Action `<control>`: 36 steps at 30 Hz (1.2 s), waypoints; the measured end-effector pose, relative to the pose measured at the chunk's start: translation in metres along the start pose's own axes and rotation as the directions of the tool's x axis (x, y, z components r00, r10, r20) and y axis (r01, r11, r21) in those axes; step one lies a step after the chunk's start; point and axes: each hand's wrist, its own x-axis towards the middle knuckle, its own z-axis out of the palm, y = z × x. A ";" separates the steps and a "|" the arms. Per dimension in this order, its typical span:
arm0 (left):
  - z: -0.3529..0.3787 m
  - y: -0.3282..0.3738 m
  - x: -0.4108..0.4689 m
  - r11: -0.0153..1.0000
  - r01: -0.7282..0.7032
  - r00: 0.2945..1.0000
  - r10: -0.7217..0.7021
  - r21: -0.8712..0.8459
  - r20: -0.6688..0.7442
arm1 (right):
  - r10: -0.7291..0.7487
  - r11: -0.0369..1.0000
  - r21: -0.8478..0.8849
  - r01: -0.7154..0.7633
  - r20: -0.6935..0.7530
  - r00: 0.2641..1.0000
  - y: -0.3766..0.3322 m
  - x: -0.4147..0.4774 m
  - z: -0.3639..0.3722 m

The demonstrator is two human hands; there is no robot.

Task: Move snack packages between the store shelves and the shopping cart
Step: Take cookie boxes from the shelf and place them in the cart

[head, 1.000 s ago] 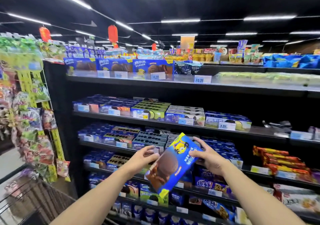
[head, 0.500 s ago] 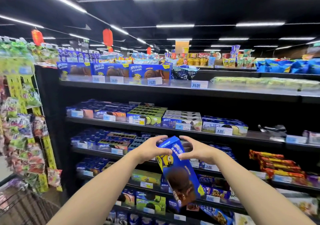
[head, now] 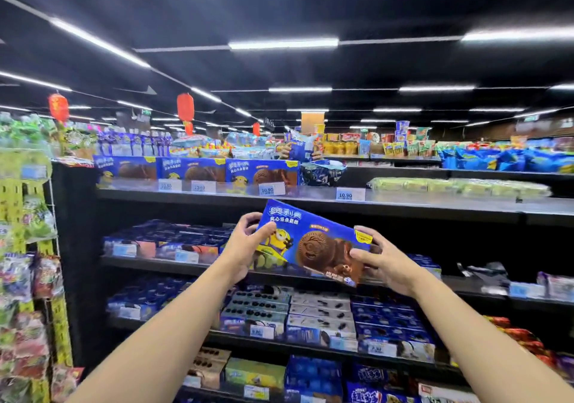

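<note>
Box (head: 313,242) of cookies, blue, with a yellow cartoon figure and a brown cookie printed on the front; held up in the air in front of the shelves, just below the edge of the top shelf (head: 403,205), apart from it; long side across, tilted down to the right, front face toward the camera; left hand (head: 245,247) grips the box's left end, fingers curled round the upper left corner; right hand (head: 383,262) grips the right end, thumb on the front face, other fingers hidden behind the edge; both bare arms stretched forward; on the top shelf at left, a row of like boxes (head: 261,174) stands face out, price tags (head: 267,189) along the shelf edge; right of them a blue bag (head: 321,172), further right pale green packs (head: 459,186); lower shelves hold blue and white cookie boxes (head: 320,312); at far left a rack (head: 34,266) of hanging snack bags; red lanterns (head: 185,109) hang from the dark ceiling, far behind.
</note>
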 end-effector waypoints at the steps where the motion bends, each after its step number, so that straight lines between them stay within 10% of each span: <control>1: 0.003 0.009 0.008 0.999 -0.046 0.999 0.045 0.029 0.006 | -0.043 0.999 -0.020 0.043 -0.020 0.999 -0.017 0.004 -0.001; 13: 0.020 0.041 0.097 0.739 -0.250 0.926 0.371 0.625 -0.068 | -0.321 0.946 -0.139 0.292 -0.295 0.900 -0.135 0.064 -0.067; 20: 0.030 0.053 0.154 0.384 -0.344 0.842 0.531 0.857 0.100 | -0.333 0.909 -0.337 0.244 -0.238 0.912 -0.163 0.116 -0.122; 27: 0.038 0.085 0.216 -0.022 -0.275 0.909 0.321 0.961 0.267 | -0.190 0.905 -0.406 0.129 -0.116 0.975 -0.154 0.165 -0.145; 36: 0.054 0.099 0.259 -0.119 -0.270 0.962 -0.069 0.956 0.263 | -0.015 0.939 -0.344 0.021 0.022 1.000 -0.133 0.196 -0.150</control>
